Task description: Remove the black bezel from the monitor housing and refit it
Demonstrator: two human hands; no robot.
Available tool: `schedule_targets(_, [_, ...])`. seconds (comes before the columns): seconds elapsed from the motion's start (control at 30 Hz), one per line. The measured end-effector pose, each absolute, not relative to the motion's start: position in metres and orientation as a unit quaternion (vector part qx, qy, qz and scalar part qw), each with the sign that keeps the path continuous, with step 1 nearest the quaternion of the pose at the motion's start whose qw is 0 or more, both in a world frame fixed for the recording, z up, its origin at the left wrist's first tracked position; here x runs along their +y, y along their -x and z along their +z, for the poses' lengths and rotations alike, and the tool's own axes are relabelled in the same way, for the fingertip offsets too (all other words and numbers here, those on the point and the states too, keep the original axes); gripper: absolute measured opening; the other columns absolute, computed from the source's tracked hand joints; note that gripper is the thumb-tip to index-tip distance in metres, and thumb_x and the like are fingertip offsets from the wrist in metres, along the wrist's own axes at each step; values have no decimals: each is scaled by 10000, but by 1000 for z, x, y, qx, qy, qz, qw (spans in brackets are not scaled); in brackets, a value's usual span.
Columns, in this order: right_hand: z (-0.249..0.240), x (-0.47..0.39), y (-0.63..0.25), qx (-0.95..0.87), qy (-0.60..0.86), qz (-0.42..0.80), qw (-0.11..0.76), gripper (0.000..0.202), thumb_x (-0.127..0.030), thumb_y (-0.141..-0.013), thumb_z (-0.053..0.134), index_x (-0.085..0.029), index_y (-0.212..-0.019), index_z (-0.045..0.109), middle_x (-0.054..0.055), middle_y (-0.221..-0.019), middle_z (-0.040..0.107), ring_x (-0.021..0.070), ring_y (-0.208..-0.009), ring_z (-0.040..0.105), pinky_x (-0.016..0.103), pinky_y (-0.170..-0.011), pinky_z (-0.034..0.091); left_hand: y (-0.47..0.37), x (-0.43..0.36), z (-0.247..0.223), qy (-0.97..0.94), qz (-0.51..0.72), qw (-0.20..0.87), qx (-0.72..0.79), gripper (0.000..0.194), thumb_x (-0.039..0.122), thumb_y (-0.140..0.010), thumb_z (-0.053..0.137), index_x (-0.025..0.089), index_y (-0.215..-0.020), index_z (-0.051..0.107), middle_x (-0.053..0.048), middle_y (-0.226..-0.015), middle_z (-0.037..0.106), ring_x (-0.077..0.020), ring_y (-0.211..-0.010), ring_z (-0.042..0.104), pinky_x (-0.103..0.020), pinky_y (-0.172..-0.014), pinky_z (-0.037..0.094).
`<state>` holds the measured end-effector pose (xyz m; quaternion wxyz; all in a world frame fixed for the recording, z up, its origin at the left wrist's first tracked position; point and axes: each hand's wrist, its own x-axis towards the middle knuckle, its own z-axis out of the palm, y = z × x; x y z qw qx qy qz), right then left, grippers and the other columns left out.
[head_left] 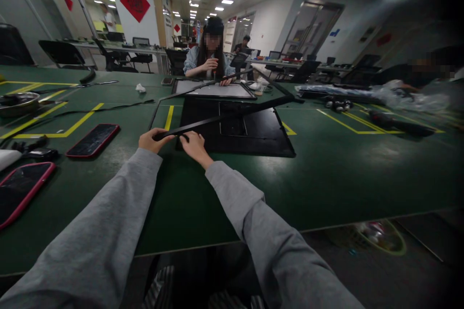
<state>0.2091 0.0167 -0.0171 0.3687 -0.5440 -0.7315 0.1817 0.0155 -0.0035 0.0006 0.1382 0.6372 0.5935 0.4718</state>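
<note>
A thin black frame (232, 115) is raised at a slant over a flat black panel (206, 142) on the green table. My left hand (155, 140) is closed on the frame's near left corner, thumb along its edge. Just right of it, my right hand (195, 147) has its fingers bent at the frame's lower edge, by the panel's near left corner. The frame's far right corner stands up above the panel's back edge. The panel lies flat, with a rectangular outline in its middle.
Two red-edged phones (93, 140) and a metal bowl (19, 105) lie at left. Across the green table (326, 178) a person sits behind a grey panel (217, 90). Plastic wrap (409, 96) and a black tool (400, 124) are at right.
</note>
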Motion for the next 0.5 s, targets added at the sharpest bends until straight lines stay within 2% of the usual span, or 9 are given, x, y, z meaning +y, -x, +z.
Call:
schedule_targets(0.1, [-4,25,-266,-629,576,190,486,405,-447,-983,424,-212,-1135,718,111,-1203,714,296,-1244,584,491,-1118,380,-14,-10,10,-644,455,107,606,440,577,-726,766,233,-1000,759,-44,-983,776,-251,-958,710,-375,-920,525])
schedule_targets(0.17, [9,26,-332,-548,563,225,576,425,-519,-944,476,-208,-1121,707,115,-1147,733,311,-1222,599,508,-1095,411,-15,-14,15,-653,438,80,612,398,558,-743,770,258,-1005,754,-35,-1015,776,-256,-986,707,-412,-967,499])
schedule_targets(0.23, [23,18,-403,-475,512,320,640,471,-608,-898,523,-233,-1133,681,89,-1116,745,294,-1191,630,498,-1061,461,-20,-17,17,-664,426,40,613,351,534,-750,785,275,-983,750,-29,-1033,776,-265,-1017,699,-464,-1041,442])
schedule_targets(0.3, [35,3,-465,-445,450,436,640,522,-692,-862,533,-254,-1114,663,84,-1113,748,290,-1166,655,493,-1003,520,-29,-20,17,-676,416,-3,608,313,515,-756,798,279,-957,749,-31,-1030,776,-273,-1032,692,-519,-1118,348])
schedule_targets(0.37, [39,-13,-508,-410,435,484,639,565,-763,-836,513,-257,-1048,651,103,-1073,751,304,-1129,675,504,-933,565,-41,-24,15,-695,402,-30,596,289,507,-773,797,285,-953,751,-32,-1019,775,-275,-1026,690,-561,-1166,250])
schedule_targets(0.43, [32,-21,-534,-402,457,494,621,569,-783,-818,528,-253,-993,640,112,-1015,753,307,-1065,698,505,-882,589,-54,-27,14,-715,383,-35,584,275,506,-797,782,297,-973,753,-31,-1022,773,-272,-1020,687,-577,-1182,194])
schedule_targets(0.5, [18,-17,-547,-413,502,457,607,501,-729,-794,621,-253,-949,631,93,-943,751,291,-978,714,489,-856,598,-65,-29,12,-729,365,-29,578,270,506,-813,771,306,-992,751,-31,-1043,771,-272,-1037,679,-576,-1186,175])
